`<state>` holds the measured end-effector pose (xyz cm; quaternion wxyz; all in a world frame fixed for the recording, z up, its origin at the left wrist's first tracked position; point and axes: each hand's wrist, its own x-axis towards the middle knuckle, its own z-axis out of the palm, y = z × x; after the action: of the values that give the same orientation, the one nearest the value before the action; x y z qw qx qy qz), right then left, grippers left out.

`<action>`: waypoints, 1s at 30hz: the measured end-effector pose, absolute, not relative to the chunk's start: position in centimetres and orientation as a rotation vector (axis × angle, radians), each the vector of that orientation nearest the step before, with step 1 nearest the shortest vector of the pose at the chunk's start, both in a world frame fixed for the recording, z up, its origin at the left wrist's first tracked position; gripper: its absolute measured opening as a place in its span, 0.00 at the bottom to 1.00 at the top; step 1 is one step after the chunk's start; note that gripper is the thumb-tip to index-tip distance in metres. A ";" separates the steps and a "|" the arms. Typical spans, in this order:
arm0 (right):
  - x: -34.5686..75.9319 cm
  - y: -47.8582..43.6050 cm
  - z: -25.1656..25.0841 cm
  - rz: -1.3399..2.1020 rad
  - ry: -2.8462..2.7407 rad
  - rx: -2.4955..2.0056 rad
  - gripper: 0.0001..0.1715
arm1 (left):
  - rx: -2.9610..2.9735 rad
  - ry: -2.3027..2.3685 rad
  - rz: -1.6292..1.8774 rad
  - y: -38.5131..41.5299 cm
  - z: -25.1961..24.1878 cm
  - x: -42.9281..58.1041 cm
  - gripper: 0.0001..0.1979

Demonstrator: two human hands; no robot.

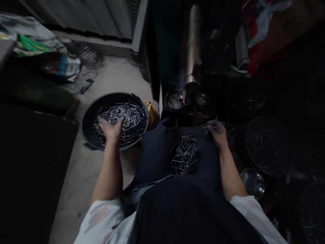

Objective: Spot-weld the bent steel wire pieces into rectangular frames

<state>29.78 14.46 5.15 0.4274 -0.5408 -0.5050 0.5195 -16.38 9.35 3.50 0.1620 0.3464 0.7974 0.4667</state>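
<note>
My left hand is over a wide black basin, its thumb and fingers apart at the surface of a heap of thin bent metal pieces. Some fingertips are hard to make out against the metal. On the dark cloth across my lap lies a smaller pile of the same bent pieces. To the right of that pile, my right hand pinches one thin metal piece, which sticks up from between the fingers.
Ahead of my lap stands a machine with a metal cylinder and a small round dish of metal bits. A yellow crate sits beside the basin. Rightward are a dim tub and a shiny bowl; bags lie far left.
</note>
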 end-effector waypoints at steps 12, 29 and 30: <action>28.5 15.1 5.6 1.287 -1.344 -1.355 0.24 | 1.899 1.219 0.379 6.1 5.6 2.4 0.07; 29.2 15.7 4.5 1.308 -1.241 -1.253 0.21 | 2.121 1.243 0.268 3.3 10.5 6.0 0.04; 29.2 15.7 4.5 1.305 -1.243 -1.253 0.20 | 2.130 1.227 0.223 3.3 10.4 7.4 0.04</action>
<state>29.16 15.69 4.47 0.4559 -0.5082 -0.5039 0.5292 7.40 3.35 10.39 0.3304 0.8145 0.4693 0.0851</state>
